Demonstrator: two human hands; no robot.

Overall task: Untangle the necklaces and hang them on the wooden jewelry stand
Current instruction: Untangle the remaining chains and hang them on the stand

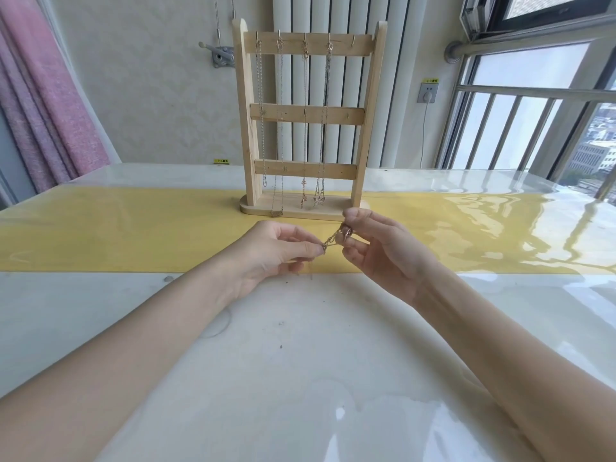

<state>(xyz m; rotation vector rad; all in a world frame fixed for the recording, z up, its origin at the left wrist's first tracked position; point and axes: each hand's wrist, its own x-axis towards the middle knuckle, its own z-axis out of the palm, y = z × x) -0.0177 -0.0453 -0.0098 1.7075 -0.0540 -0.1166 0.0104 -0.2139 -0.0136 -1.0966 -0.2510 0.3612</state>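
Both hands pinch one item: my left hand (266, 251) holds the lower end of a short gold necklace (333, 240) between thumb and fingertips, and my right hand (373, 248) grips its upper end, where a small reddish ring or clasp shows. Location of item: held in the air just in front of the wooden jewelry stand (308, 118), above the yellow runner (133, 235) on the glossy table (300, 361). Stand: one, upright, three crossbars. Top bar: five hooks by my count, four carrying a hung chain (280, 128), the rightmost hook (354, 37) bare. Necklaces: four hung, one in hand, five in all that I can see; no others visible on the table. Progress, as I judge it: nearly complete. Remaining: free any last knot in the held chain, though I cannot tell whether it is tangled, then hang it, probably on the bare hook.
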